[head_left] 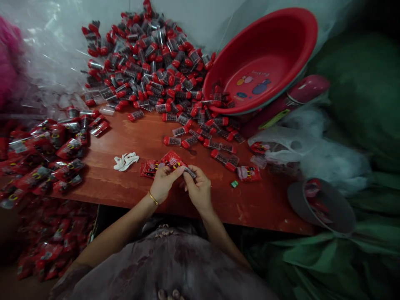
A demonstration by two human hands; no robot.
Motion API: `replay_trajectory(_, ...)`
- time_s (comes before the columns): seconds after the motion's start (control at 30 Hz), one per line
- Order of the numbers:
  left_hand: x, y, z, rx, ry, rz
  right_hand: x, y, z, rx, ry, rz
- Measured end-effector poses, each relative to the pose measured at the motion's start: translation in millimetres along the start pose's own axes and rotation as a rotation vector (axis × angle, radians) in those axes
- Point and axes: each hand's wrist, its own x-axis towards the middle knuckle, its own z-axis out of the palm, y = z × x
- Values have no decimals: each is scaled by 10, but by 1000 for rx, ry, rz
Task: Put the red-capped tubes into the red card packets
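Both my hands meet over the front part of the wooden table (125, 137). My left hand (164, 182), with a gold bracelet at the wrist, pinches a red printed packet (172, 159). Between the fingers of my right hand (199, 189) is a small clear tube (189, 171), its end at the packet's right side. Some flat red packets (149, 167) lie just left of my left hand. Farther left rests a crumpled white thing (125, 161). Right of my right hand are a small green piece (234, 183) and another red packet (248, 173).
A large heap of red-capped tubes (150, 62) covers the back. A red basin (262, 54) leans at the back right. Filled red packets (46, 146) pile up on the left. A grey bowl (295, 198) and clear plastic bags (328, 162) are at the right.
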Motion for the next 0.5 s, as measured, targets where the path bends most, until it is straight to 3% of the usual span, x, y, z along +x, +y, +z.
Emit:
replay_trajectory(0.2, -7, 92, 22, 14, 15, 24, -28, 4, -68, 60, -86, 18)
replay_trajectory(0.37, -41, 98, 33, 30, -89, -32, 15, 47, -56, 15, -35, -11)
replay_trajectory(0.5, -56, 95, -47, -12, -72, -81, 132, 129, 57, -64, 60, -100)
